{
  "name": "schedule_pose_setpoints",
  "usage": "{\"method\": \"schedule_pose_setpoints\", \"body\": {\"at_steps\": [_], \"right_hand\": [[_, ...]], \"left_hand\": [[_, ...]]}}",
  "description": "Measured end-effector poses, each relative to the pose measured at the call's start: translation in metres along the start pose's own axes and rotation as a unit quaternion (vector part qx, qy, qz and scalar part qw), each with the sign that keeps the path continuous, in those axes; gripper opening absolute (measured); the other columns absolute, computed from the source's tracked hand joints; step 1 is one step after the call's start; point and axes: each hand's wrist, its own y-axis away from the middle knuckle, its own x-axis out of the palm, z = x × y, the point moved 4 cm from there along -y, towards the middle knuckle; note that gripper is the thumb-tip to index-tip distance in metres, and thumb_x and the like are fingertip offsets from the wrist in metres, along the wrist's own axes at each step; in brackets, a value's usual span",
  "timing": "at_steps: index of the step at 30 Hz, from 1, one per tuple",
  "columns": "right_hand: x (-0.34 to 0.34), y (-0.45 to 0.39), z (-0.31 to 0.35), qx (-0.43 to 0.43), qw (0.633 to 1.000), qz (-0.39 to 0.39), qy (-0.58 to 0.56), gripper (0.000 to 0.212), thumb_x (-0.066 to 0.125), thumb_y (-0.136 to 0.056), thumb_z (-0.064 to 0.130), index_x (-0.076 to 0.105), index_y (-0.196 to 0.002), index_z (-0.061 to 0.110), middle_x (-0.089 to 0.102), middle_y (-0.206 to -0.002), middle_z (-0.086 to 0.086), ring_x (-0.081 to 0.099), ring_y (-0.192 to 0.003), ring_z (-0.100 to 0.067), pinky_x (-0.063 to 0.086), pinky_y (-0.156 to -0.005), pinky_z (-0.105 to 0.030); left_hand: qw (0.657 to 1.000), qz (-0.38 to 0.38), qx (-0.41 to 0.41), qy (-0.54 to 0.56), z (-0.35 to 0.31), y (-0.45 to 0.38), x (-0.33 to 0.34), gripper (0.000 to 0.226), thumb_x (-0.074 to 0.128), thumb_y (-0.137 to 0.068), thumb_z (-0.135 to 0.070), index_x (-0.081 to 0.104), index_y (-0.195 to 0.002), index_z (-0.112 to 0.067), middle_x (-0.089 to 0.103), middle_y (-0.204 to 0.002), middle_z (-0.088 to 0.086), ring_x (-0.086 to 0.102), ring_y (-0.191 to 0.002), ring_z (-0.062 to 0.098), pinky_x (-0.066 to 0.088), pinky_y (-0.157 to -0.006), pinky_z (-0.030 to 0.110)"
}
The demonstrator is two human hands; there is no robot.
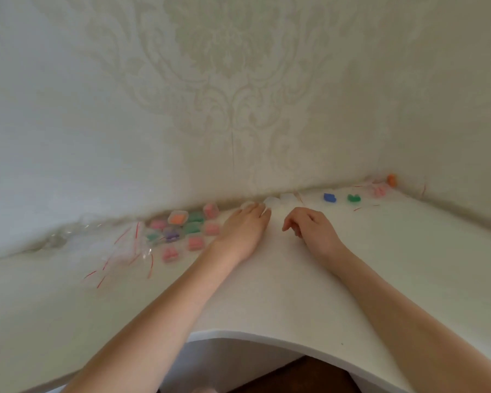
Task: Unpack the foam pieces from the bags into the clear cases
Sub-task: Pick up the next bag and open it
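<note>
The left hand [243,226] is being stretched flat toward the back edge of the worktop [267,293], its fingers straight and released, and its fingertips [257,207] are being laid on or just beside an empty clear case [270,201]; whether contact is being made cannot be told through the blur. The reach is judged to be for drawing that case forward so it can be filled. The right hand [309,226] is being held just beside it, fingers loosely curled; whether anything small is being pinched in that grip cannot be told. A second empty clear case [288,197] is lying close along the same back edge.

Toward the back left, filled clear cases [187,228] are being kept in a tight cluster, each showing a pink, green, orange or purple foam piece, presumably set aside there as finished work. Further left, emptied bags [119,251] with red seal strips are being left in a loose heap, out of the working space.

Toward the back right corner, a blue foam piece [330,197] and a green foam piece [353,198] are lying loose, well apart from the hands, with a pink foam piece [379,191] in a bag and an orange foam piece [391,180] beyond them. These are judged to be waiting for cases, so the task is well advanced but unfinished.
</note>
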Motion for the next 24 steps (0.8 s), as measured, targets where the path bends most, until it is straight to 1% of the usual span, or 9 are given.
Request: {"method": "schedule_pose_setpoints", "body": {"at_steps": [4,6,9,13,16,17,19,21,24], "right_hand": [[0.002,-0.005,-0.007,0.007,0.999,-0.018,0.032,0.023,0.048,-0.091,0.019,0.067,-0.078,0.016,0.051,-0.062,0.01,0.044,-0.057,-0.002,0.033,-0.053,-0.012],[0.004,-0.008,-0.01,0.0,0.998,-0.037,0.042,0.015,0.052,-0.092,0.024,0.065,-0.089,0.017,0.048,-0.061,0.01,0.043,-0.054,-0.003,0.034,-0.052,-0.009],[0.004,-0.012,-0.014,0.014,0.998,-0.06,0.017,0.013,0.052,-0.094,0.029,0.06,-0.096,0.02,0.049,-0.064,0.009,0.045,-0.057,-0.003,0.036,-0.054,-0.007],[0.002,-0.015,-0.013,0.0,0.998,-0.048,0.031,0.02,0.05,-0.095,0.032,0.065,-0.1,0.019,0.055,-0.071,0.014,0.05,-0.064,-0.001,0.035,-0.057,-0.008],[0.001,-0.015,-0.014,-0.01,0.999,-0.038,0.017,0.021,0.051,-0.095,0.035,0.067,-0.098,0.022,0.058,-0.068,0.018,0.048,-0.062,-0.001,0.033,-0.059,-0.011],[0.0,-0.015,-0.013,-0.013,0.999,-0.035,0.01,0.021,0.051,-0.095,0.037,0.068,-0.098,0.023,0.058,-0.064,0.022,0.047,-0.06,0.0,0.032,-0.059,-0.011],[-0.002,-0.013,-0.011,-0.022,0.999,-0.031,-0.013,0.022,0.05,-0.095,0.038,0.068,-0.1,0.026,0.053,-0.054,0.027,0.043,-0.055,0.0,0.032,-0.057,-0.01],[-0.004,-0.011,-0.008,-0.041,0.998,-0.031,-0.033,0.024,0.048,-0.096,0.038,0.068,-0.103,0.028,0.053,-0.059,0.023,0.038,-0.056,-0.001,0.032,-0.057,-0.013],[-0.005,-0.01,-0.004,-0.064,0.997,-0.023,-0.034,0.026,0.051,-0.094,0.04,0.068,-0.11,0.029,0.056,-0.07,0.01,0.038,-0.057,-0.001,0.034,-0.059,-0.014]], "left_hand": [[0.997,-0.05,0.012,0.059,0.0,-0.017,0.015,0.037,0.039,-0.098,-0.011,0.047,-0.134,-0.013,0.047,-0.136,0.009,0.036,-0.13,0.023,0.028,-0.103,0.031],[0.99,-0.103,0.029,0.097,0.001,-0.017,0.017,0.038,0.049,-0.092,-0.007,0.051,-0.13,-0.014,0.051,-0.129,0.01,0.044,-0.122,0.029,0.033,-0.098,0.034],[0.956,-0.185,0.032,0.225,-0.001,-0.015,0.012,0.038,0.063,-0.084,-0.005,0.056,-0.122,-0.008,0.055,-0.119,0.013,0.057,-0.103,0.035,0.048,-0.085,0.04],[0.918,-0.196,0.023,0.343,-0.014,-0.016,0.012,0.039,0.069,-0.081,-0.01,0.058,-0.118,-0.01,0.056,-0.116,0.003,0.059,-0.097,0.021,0.051,-0.083,0.039],[0.877,-0.2,-0.028,0.437,-0.013,-0.016,0.013,0.031,0.068,-0.085,-0.014,0.061,-0.115,-0.01,0.058,-0.113,-0.002,0.06,-0.091,0.008,0.051,-0.082,0.02],[0.845,-0.187,-0.059,0.497,-0.011,-0.016,0.012,0.028,0.066,-0.087,-0.016,0.062,-0.114,-0.009,0.059,-0.112,-0.003,0.063,-0.089,0.006,0.051,-0.079,0.016],[0.747,-0.146,-0.114,0.638,-0.011,-0.014,0.014,0.026,0.065,-0.089,-0.018,0.063,-0.112,-0.007,0.064,-0.111,-0.001,0.068,-0.086,0.007,0.054,-0.076,0.019],[0.638,-0.112,-0.149,0.747,-0.012,-0.014,0.017,0.019,0.066,-0.086,-0.013,0.064,-0.105,-0.007,0.066,-0.106,0.005,0.068,-0.088,0.012,0.056,-0.074,0.024],[0.485,-0.058,-0.166,0.857,-0.015,-0.015,0.018,0.016,0.064,-0.085,-0.004,0.061,-0.102,-0.004,0.069,-0.094,0.011,0.069,-0.088,0.019,0.056,-0.075,0.025]]}}
